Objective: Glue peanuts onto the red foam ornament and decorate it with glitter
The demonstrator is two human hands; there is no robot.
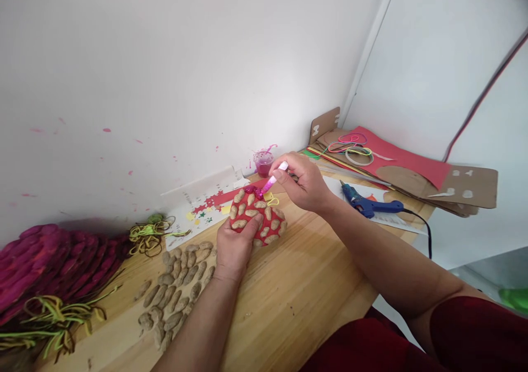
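Observation:
In the head view, my left hand (237,245) grips the near edge of a red disc (247,216) with unshelled peanuts stuck over it, thumb on top. Several peanuts at its far edge are coated in glossy magenta paint. A small yellow loop (273,201) sticks out on the right. My right hand (300,181) pinches a white-handled paintbrush (275,177) smeared with pink, its tip touching the far edge of the disc. Just behind stands a clear plastic cup (264,165) with pink paint in it.
Loose peanuts (177,289) lie left of my forearm. Magenta-painted peanut pieces (53,262) are stacked at far left with yellow-green yarn (150,234). A blue glue gun (371,204), corded, lies right, near red sheets (408,160) and cardboard (474,185). A white wall (165,75) rises behind.

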